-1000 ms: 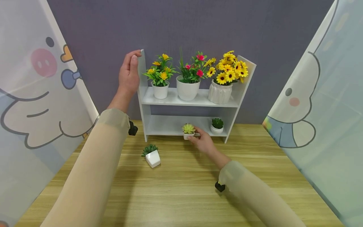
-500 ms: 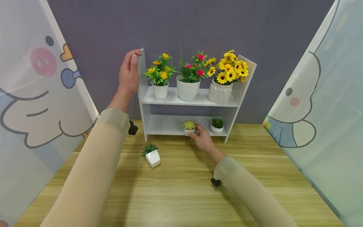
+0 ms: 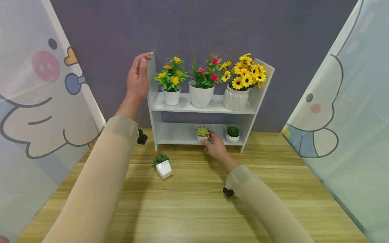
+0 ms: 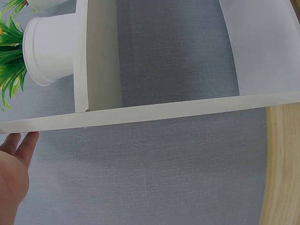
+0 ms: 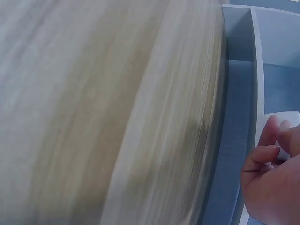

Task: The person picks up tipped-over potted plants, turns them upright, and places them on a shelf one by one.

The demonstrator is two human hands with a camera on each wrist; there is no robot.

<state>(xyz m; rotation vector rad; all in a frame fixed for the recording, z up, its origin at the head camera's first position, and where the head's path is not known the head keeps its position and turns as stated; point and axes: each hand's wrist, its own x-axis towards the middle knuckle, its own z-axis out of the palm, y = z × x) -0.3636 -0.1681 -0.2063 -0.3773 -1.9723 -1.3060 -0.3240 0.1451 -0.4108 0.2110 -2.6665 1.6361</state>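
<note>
My right hand (image 3: 216, 147) pinches the white pot of a small yellow-green succulent (image 3: 202, 131) at the front of the lower shelf board. In the right wrist view the fingers hide part of that white pot (image 5: 289, 116). Whether the pot's base touches the board cannot be told. My left hand (image 3: 138, 77) is raised at the top of the white shelf's left side panel (image 3: 153, 76); in the left wrist view its fingertips (image 4: 32, 136) touch that panel's edge. To the right of the held plant, a dark green succulent (image 3: 233, 133) in a round white pot stands on the same board.
The upper board holds a yellow-orange flower pot (image 3: 172, 96), a pink flower pot (image 3: 202, 94) and a sunflower pot (image 3: 236, 98). Another green succulent in a square white pot (image 3: 164, 169) lies tipped on the wooden table (image 3: 182, 209), left of centre. A grey wall (image 3: 206, 27) stands behind.
The yellow-green succulent has moved slightly up and back, from the lower board's front edge to over it, in my right hand. The left hand stays at the side panel.
</note>
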